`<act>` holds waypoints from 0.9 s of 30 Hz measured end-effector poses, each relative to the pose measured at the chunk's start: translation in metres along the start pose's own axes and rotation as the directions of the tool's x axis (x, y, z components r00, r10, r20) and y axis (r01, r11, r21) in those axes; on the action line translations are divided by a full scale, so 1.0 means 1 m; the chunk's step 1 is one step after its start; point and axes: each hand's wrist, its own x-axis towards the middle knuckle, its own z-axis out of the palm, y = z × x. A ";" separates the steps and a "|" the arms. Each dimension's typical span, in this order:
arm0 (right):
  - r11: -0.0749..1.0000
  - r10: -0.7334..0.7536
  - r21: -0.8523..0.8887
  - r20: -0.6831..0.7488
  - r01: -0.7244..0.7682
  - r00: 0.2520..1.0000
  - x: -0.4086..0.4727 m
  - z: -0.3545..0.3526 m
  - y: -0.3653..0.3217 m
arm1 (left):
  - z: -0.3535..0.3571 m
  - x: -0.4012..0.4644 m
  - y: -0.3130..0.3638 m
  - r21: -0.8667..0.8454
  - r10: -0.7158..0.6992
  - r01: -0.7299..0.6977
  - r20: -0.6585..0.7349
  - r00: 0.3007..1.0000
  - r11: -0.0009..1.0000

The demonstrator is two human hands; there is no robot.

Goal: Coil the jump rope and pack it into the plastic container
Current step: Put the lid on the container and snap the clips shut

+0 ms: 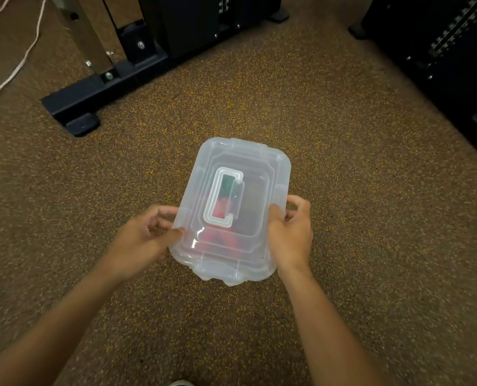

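Note:
A translucent plastic container (pixel 255 176) sits on the speckled floor in the middle of the view, its lid on top with a white fold-down handle (pixel 223 197) lying flat. Through the lid I make out the jump rope (pixel 222 238) as red shapes with a green patch farther back. My left hand (pixel 145 236) grips the lid's left edge, thumb on top. My right hand (pixel 290 232) grips the right edge by the side latch, thumb on top as well.
A black metal equipment frame (pixel 103 87) stands on the floor at the upper left, a white cord (pixel 14 71) trailing beside it. Dark weight-stack machines (pixel 440 51) fill the upper right. A shoe tip (pixel 180 383) shows at the bottom edge.

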 end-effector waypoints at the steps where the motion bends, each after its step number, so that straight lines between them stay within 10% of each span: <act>1: 1.000 0.005 -0.008 0.000 -0.005 1.000 0.005 -0.001 -0.006 | -0.001 0.003 0.004 0.030 0.012 -0.012 -0.002 1.000 0.999; 6: 0.970 -0.112 -0.214 0.020 0.114 0.993 0.057 0.012 -0.049 | 0.000 0.051 0.048 0.432 0.324 -0.264 -0.071 0.943 0.862; 12: 0.896 -0.013 -0.432 0.201 0.100 0.980 0.109 0.034 -0.084 | 0.019 0.124 0.102 0.650 0.405 -0.469 0.259 0.877 0.598; 19: 0.967 0.179 -0.230 0.326 -0.105 0.928 0.134 0.028 -0.077 | 0.024 0.166 0.110 0.664 0.107 -0.318 0.339 0.935 0.677; 27: 0.991 -0.129 -0.019 0.179 0.135 0.975 0.133 0.039 -0.050 | 0.021 0.183 0.120 0.564 -0.008 -0.242 0.404 0.915 0.789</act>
